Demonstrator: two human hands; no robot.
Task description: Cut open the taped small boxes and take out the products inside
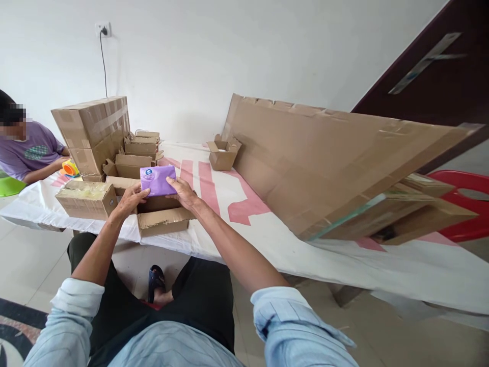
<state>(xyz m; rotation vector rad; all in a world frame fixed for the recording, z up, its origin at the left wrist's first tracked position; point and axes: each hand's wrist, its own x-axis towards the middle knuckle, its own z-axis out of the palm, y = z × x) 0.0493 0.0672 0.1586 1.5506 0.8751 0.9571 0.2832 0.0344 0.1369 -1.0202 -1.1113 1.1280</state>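
A purple soft pack with a round blue logo, like a pack of tissues, is held up between my two hands. My left hand grips its lower left corner. My right hand has hold of its right side, thumb on the front face. Just below the pack stands an open cardboard box, its near flap folded outward. Most of the box's inside is hidden by the pack and my hands.
Left of the open box lies a closed carton. Behind it, taped cartons are stacked beside several open boxes. A small open box stands near a large leaning cardboard sheet. At far left, a person sits by a yellow-orange object.
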